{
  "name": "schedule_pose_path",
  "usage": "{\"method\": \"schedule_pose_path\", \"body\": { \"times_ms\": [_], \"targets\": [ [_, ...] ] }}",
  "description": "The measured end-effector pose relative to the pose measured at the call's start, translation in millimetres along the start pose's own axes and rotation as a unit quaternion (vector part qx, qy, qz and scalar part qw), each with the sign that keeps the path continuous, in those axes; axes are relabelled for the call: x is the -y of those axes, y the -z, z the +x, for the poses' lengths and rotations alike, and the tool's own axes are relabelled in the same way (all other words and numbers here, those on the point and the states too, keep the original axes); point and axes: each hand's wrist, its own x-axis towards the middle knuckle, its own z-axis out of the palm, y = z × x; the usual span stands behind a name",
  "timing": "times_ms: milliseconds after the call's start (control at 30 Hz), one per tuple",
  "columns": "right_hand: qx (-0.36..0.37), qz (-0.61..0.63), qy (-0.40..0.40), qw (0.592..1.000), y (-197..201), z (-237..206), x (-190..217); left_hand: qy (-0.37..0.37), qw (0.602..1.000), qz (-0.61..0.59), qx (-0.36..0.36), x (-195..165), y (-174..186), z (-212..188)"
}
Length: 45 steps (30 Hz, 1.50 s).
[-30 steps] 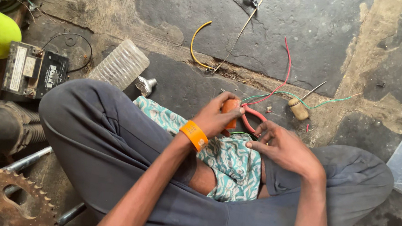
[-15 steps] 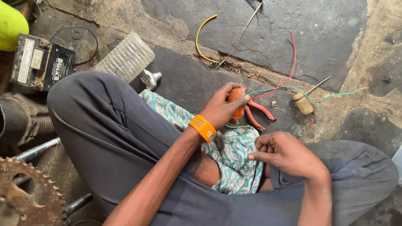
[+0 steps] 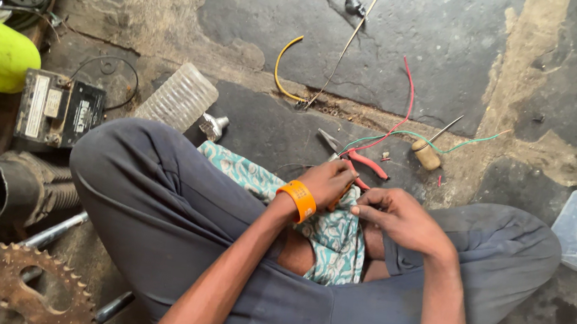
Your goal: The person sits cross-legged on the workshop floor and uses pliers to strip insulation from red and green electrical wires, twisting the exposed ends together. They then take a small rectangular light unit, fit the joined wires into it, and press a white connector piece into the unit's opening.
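A: Nearest, the person sits cross-legged. Left hand [image 3: 329, 182], orange wristband [image 3: 298, 200], fingers wrapped round the red-handled pliers [image 3: 358, 168].
B: Changed since a second ago?
A: Both hands have drawn in over the patterned teal cloth [image 3: 327, 234]. Right hand [image 3: 397, 216] is pinched shut beside the pliers; on what, cannot tell.
B: Beyond?
A: Red and green wires [image 3: 406, 128] trail across the stone floor [image 3: 451, 43]; wooden-handled awl [image 3: 426, 154], curved yellow wire [image 3: 280, 68] farther off.

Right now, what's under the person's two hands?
Under the left hand and right hand lie a patterned cloth and red-handled pliers. Whatever the fingers pinch between them is covered.
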Motion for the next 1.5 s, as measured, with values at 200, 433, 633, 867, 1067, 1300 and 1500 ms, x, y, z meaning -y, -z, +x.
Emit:
{"method": "schedule_pose_path", "body": {
  "times_ms": [200, 433, 633, 867, 1067, 1300, 1500],
  "targets": [
    [-0.082, -0.097, 0.018, 0.992, -24.1, 1.3, 4.6, 0.095, 0.988, 0.110, 0.049, -2.1, -7.3, 2.1],
    [-0.163, -0.249, -0.026, 0.954, -23.0, 22.4, -68.8, 0.031, 0.988, 0.153, -0.018, 25.3, -22.8, 36.5],
    [-0.004, 0.101, -0.055, 0.993, 27.8, 69.1, -146.4, -0.110, 0.957, 0.242, -0.118, 15.9, -15.2, 38.8],
    [-0.086, 0.126, -0.026, 0.988, 35.3, 97.1, -138.5, -0.035, 0.986, 0.087, -0.137, -21.7, -4.1, 23.4],
    [-0.132, 0.040, 0.006, 0.990, 49.2, 115.6, -123.2, -0.120, 0.967, 0.109, -0.195, -31.3, -5.1, 17.1],
    [-0.169, -0.035, 0.035, 0.984, 70.2, 140.3, -112.1, -0.109, 0.951, 0.201, -0.209, -25.9, 8.4, 33.0],
    [-0.178, -0.052, 0.044, 0.982, 74.2, 156.0, -117.6, -0.030, 0.957, 0.277, -0.081, 2.3, -5.3, 57.3]
  ]
}}
